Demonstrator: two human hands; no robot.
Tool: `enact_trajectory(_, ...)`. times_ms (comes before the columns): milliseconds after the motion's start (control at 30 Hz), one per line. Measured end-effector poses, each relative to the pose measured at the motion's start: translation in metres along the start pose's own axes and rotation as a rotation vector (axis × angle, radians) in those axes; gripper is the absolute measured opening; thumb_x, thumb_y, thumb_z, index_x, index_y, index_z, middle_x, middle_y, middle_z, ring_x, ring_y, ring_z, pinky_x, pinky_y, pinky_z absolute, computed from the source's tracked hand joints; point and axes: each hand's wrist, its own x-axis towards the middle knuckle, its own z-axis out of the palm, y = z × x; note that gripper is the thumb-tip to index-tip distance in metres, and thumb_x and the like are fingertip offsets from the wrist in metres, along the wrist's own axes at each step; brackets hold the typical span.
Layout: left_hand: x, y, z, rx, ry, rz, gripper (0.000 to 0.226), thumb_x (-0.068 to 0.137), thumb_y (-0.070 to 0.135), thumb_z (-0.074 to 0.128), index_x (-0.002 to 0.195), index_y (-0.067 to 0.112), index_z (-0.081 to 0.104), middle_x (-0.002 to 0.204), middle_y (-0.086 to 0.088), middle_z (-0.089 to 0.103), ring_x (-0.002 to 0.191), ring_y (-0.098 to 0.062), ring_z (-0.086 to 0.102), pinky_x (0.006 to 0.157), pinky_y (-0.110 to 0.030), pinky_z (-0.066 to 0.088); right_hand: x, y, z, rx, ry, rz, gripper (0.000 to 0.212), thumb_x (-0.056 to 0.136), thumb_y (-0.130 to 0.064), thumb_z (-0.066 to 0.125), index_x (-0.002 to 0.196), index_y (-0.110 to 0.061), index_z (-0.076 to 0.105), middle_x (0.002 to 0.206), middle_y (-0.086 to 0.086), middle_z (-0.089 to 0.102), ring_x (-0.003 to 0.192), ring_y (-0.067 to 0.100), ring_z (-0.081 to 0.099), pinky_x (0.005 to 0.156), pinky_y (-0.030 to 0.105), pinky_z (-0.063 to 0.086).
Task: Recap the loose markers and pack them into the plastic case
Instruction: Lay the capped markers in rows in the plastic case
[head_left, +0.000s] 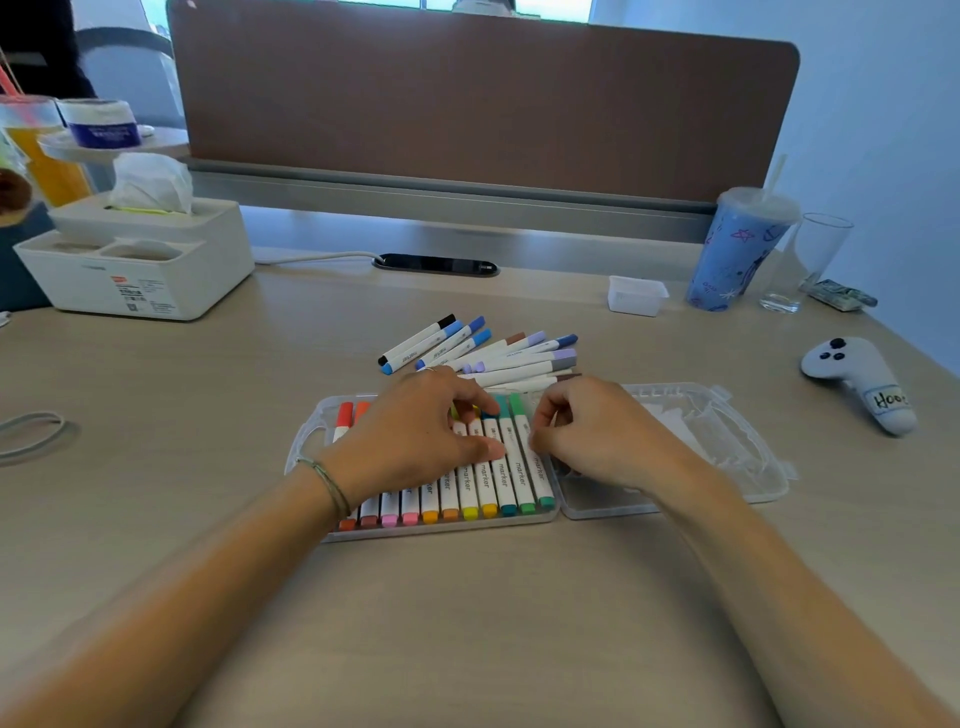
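Two bare forearms are seen reaching from the near edge of the desk (156, 519) toward its middle. There an open clear plastic case (311, 441) is laid flat, its lid (727, 441) folded out to the right. A row of capped markers (488, 488) is packed side by side in the case base, running from red and orange at the left through pink, yellow and teal to green at the right.

The left hand (415, 441) is spread over the row, its fingers laid flat on the marker barrels; a thin bracelet is worn at that wrist. The right hand (587, 431) is held at the right end of the row, its fingers curled in against the outermost green marker (535, 467); whether that marker is actually pinched cannot be told.

Just beyond the case, a loose pile of markers (483, 351) with black, blue, purple, grey and brown caps is left on the desk.

Farther back, a white tissue box organiser (145, 260) is placed at the far left, and a blue lidded cup (737, 249) with a straw and a drinking glass (810, 260) at the far right. A white game controller (857, 379) is set near the right edge.
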Motion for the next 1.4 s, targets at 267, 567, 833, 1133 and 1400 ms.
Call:
enact_trajectory(267,-0.002,0.004,0.0,0.128,-0.035,0.022,0.064,0.075,0.067,0.071,0.132,0.042,0.057,0.111,0.015,0.051,0.102,-0.005,0.05,0.087,-0.028,0.05,0.001,0.0,0.004,-0.032,-0.038,0.011,0.028,0.091,-0.038,0.073,0.077,-0.018,0.06,0.083,-0.008,0.069,0.076,0.006,0.062,0.061,0.021,0.043)
enact_trajectory(567,-0.007,-0.002,-0.021,0.067,-0.183,0.022,0.045,0.08,0.049,0.077,0.122,0.038,0.067,0.112,0.017,0.058,0.097,-0.003,0.055,0.08,-0.018,0.042,-0.01,-0.019,0.015,-0.021,-0.104,-0.01,0.027,0.089,-0.034,0.076,0.071,-0.024,0.058,0.071,-0.011,0.063,0.068,0.002,0.059,0.059,0.021,0.043)
enact_trajectory(833,0.059,-0.025,-0.047,0.115,0.129,-0.128,0.01,0.088,0.025,0.072,0.08,0.031,0.069,0.096,0.006,0.067,0.08,-0.011,0.059,0.076,-0.029,0.053,0.04,-0.013,-0.032,-0.023,0.029,0.0,0.031,0.095,-0.025,0.066,0.068,-0.011,0.07,0.075,-0.006,0.067,0.073,0.017,0.064,0.069,0.032,0.051)
enact_trajectory(1133,0.121,-0.075,-0.05,0.135,0.131,-0.281,0.012,0.09,0.014,0.064,0.086,0.024,0.069,0.092,0.01,0.055,0.085,-0.014,0.057,0.075,-0.026,0.048,0.097,-0.017,-0.043,-0.008,-0.128,-0.039,0.03,0.099,-0.035,0.062,0.075,-0.02,0.073,0.081,-0.002,0.076,0.064,0.007,0.06,0.061,0.023,0.043)
enact_trajectory(1400,0.121,-0.074,-0.049,0.215,0.036,-0.232,0.011,0.089,0.024,0.074,0.1,0.022,0.072,0.099,0.007,0.061,0.091,-0.013,0.06,0.076,-0.022,0.046,0.093,-0.008,-0.051,0.099,-0.108,-0.01,0.029,0.099,-0.03,0.063,0.078,-0.016,0.076,0.062,-0.003,0.072,0.053,0.007,0.057,0.061,0.026,0.047)
